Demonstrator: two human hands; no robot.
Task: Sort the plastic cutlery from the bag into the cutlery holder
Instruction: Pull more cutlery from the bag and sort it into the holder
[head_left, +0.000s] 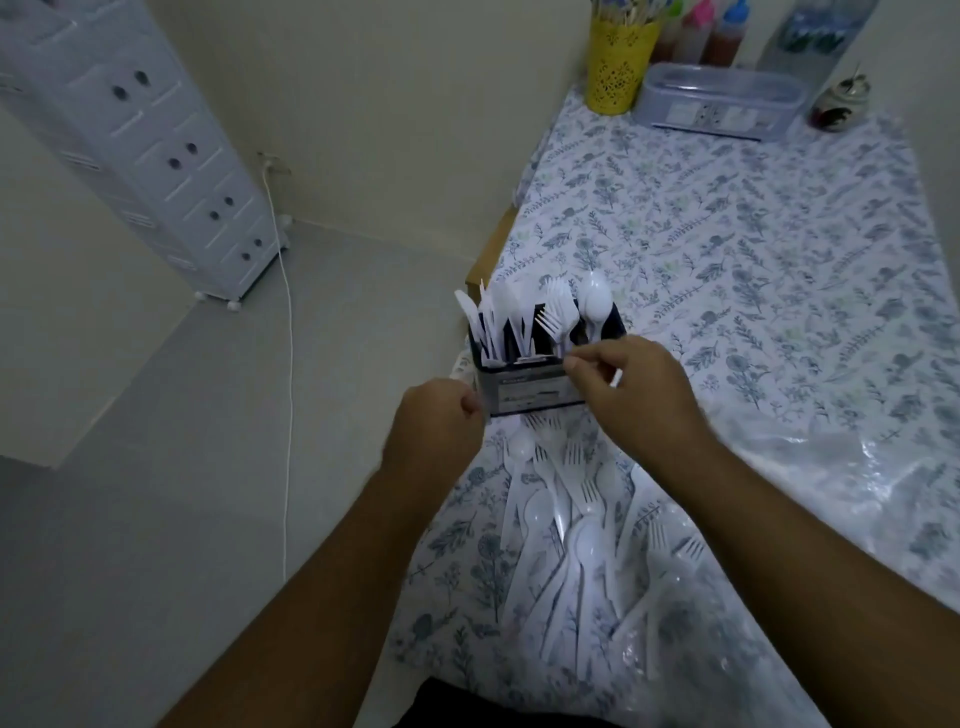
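A: Head view first. Where is the cutlery holder (535, 387)?

B: Standing at the near left edge of the table (779, 249), dark, with a pale label on the front. Filled already with white knives (485, 325) at the left, forks (553, 312) in the middle, spoons (595, 301) at the right, all upright.

A: And the hands?

B: Left hand (436, 431) curled into a fist against the holder's left front corner; whether gripping the holder, cannot tell. Right hand (631, 400) at the holder's right front rim, fingers bent around a thin white handle poking out beside the knuckles; which kind of piece, cannot tell.

A: The rest of the cutlery?

B: Lying as a loose pile of forks and spoons (576, 525) just in front of the holder, between the forearms, on clear crinkled plastic (810, 467) over the flowered cloth.

A: Further back?

B: Yellow cup (618, 67), clear lidded box (722, 101), bottles by the wall. White drawer tower (140, 145) on the floor at the left.
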